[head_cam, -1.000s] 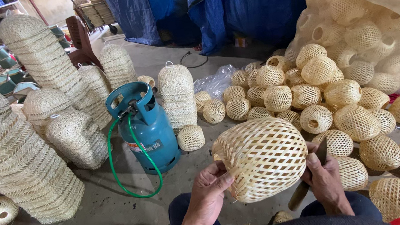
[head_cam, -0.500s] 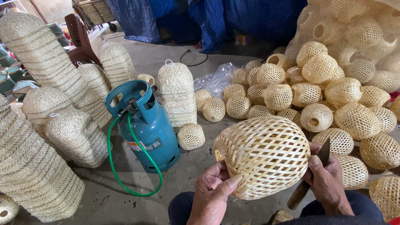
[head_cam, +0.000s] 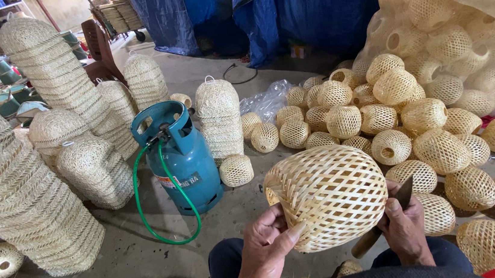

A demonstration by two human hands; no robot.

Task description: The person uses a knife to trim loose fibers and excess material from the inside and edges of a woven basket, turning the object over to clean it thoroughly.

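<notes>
In the lower middle of the frame, we hold a woven ball (head_cam: 331,194) up over our lap, near our eyes, so we can look at it closely. Our left hand (head_cam: 267,249) props its lower left side, with the fingers (head_cam: 293,234) pressed flat against the weave to keep it from rolling. Our right hand (head_cam: 404,226) rests on its right side, and those fingers are closed around a knife (head_cam: 388,216), which lies along the ball with its blade up.

At the right of the frame, many more balls (head_cam: 403,118) lie in a heap on the floor (head_cam: 151,269), close enough to reach. At the left, tall stacks (head_cam: 10,186) of woven shapes are nested, maybe to save room. A blue gas tank (head_cam: 180,157) with a green hose (head_cam: 146,221) stands upright in the middle left, between the stacks and us.
</notes>
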